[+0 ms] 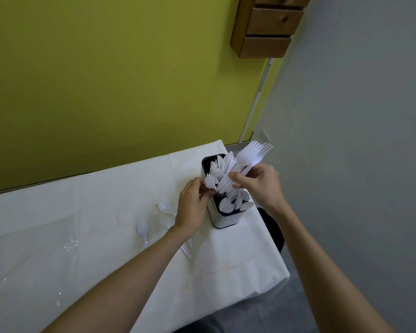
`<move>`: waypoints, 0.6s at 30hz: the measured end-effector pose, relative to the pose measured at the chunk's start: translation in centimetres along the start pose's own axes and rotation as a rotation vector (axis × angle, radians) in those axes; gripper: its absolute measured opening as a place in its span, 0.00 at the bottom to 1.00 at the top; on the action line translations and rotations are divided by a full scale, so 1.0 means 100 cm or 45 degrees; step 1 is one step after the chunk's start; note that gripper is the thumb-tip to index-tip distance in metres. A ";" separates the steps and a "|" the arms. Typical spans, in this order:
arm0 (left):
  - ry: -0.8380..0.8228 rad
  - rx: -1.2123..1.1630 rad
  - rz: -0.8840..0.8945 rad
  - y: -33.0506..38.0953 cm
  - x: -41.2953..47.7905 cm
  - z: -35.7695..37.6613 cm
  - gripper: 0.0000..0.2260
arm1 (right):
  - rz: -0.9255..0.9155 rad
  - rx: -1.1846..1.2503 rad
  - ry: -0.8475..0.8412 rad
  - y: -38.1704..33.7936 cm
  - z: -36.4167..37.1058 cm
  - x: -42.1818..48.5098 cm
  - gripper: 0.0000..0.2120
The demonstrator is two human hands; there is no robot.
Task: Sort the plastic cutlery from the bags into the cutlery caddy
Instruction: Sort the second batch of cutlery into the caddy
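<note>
Loading forks is the step in hand. The right hand (pixel 262 183) grips a bunch of forks (pixel 251 156), tines up, just above the cutlery caddy (pixel 216 218). The left hand (pixel 192 205), at the caddy's left rim, pinches the standing forks (pixel 210 180) aside. Next, I judge, the bunch must drop handles-down into that gap. Loose spoons (pixel 165 207) lie on the table (pixel 106 212) left of the caddy, not yet sorted.

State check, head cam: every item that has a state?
cutlery caddy: upright, partly filled.
fork bundle: held over caddy, tines up.
right hand: grips fork bundle.
left hand: pinches smaller fork bunch at caddy.
loose spoons: lying on table, unsorted.
</note>
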State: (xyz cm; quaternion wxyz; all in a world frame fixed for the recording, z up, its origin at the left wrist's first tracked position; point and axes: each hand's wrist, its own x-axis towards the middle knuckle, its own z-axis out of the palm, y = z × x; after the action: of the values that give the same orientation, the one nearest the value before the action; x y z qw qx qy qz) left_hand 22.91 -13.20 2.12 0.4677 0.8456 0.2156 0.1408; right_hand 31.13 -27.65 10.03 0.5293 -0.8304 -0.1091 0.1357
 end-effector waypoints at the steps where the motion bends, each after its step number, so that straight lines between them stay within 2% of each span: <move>1: -0.016 -0.022 -0.003 -0.001 0.000 -0.002 0.08 | -0.045 -0.116 -0.003 0.003 0.005 0.001 0.07; 5: -0.063 -0.114 -0.030 -0.002 0.000 -0.010 0.11 | -0.249 -0.482 -0.043 0.009 0.016 0.004 0.09; 11: -0.056 -0.221 -0.040 0.004 -0.007 -0.022 0.21 | -0.406 -0.714 -0.064 0.019 0.022 0.009 0.07; 14: -0.043 -0.262 0.125 0.008 -0.010 -0.028 0.23 | -0.410 -0.763 -0.067 0.025 0.025 0.011 0.08; 18: -0.041 -0.262 0.315 0.019 -0.009 -0.032 0.17 | -0.419 -0.690 -0.143 0.019 0.023 0.009 0.08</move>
State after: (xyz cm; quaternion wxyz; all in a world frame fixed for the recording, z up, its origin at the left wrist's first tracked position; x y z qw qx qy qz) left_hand 21.19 -12.19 5.33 0.5342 0.8155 0.0869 0.2051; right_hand 31.30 -26.21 7.28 0.2971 -0.9035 -0.3031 0.0599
